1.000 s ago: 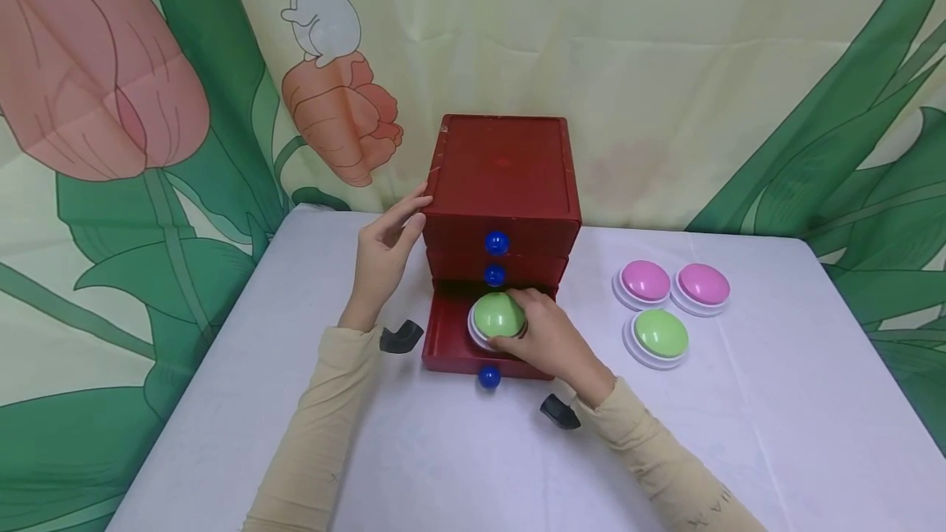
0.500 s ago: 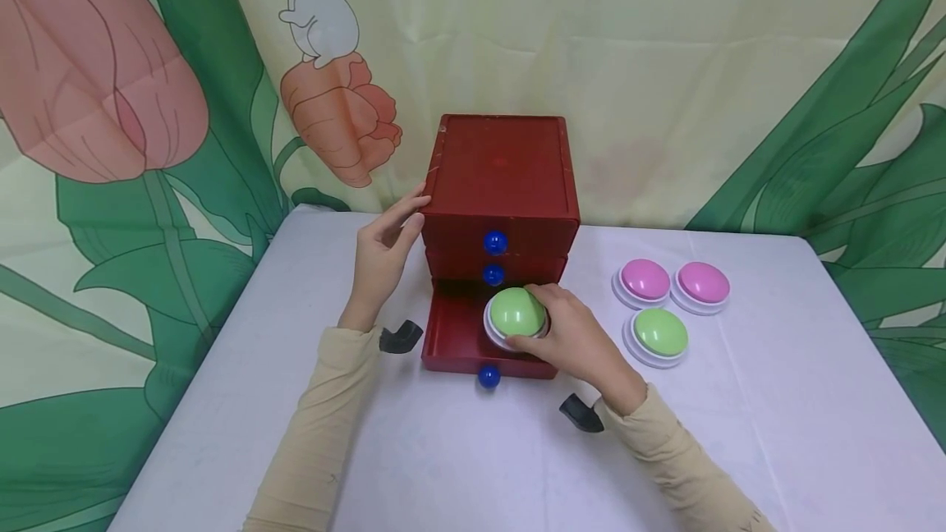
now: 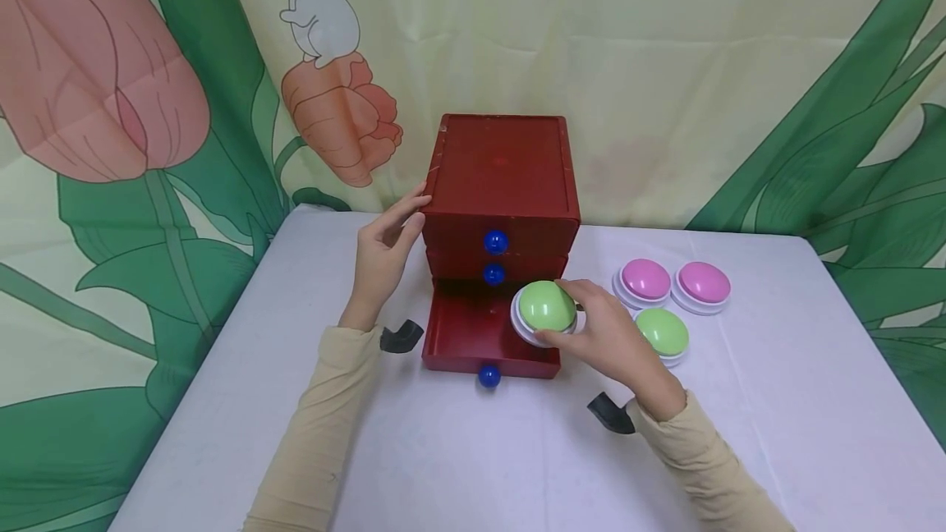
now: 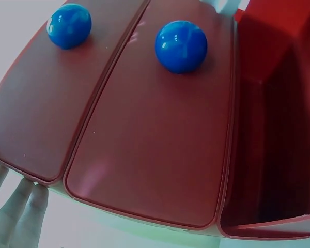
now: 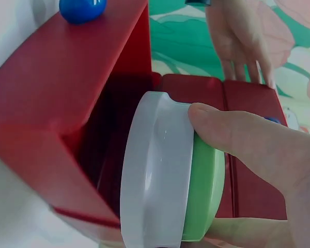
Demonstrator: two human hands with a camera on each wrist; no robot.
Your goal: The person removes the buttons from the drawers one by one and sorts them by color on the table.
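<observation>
My right hand (image 3: 609, 335) grips a push button with a green dome and white base (image 3: 547, 307), thumb and fingers on its sides. It hangs over the right side of the pulled-out bottom drawer (image 3: 461, 343), whose visible floor is bare. In the right wrist view the green button (image 5: 165, 170) is seen edge-on, base toward the drawer. My left hand (image 3: 380, 257) has its fingers straight, with the tips against the left side of the dark red drawer cabinet (image 3: 502, 167). Blue ball knobs mark the two upper drawers, which are pushed in.
To the right on the white-covered table (image 3: 783, 368) stand two pink buttons (image 3: 645, 279) and a second green button (image 3: 663, 332), partly hidden behind my right hand. A printed fabric backdrop (image 3: 665, 80) hangs behind the cabinet.
My right hand has lifted the green button and carried it rightward, from the drawer's middle to its right edge. The left hand and cabinet have stayed put.
</observation>
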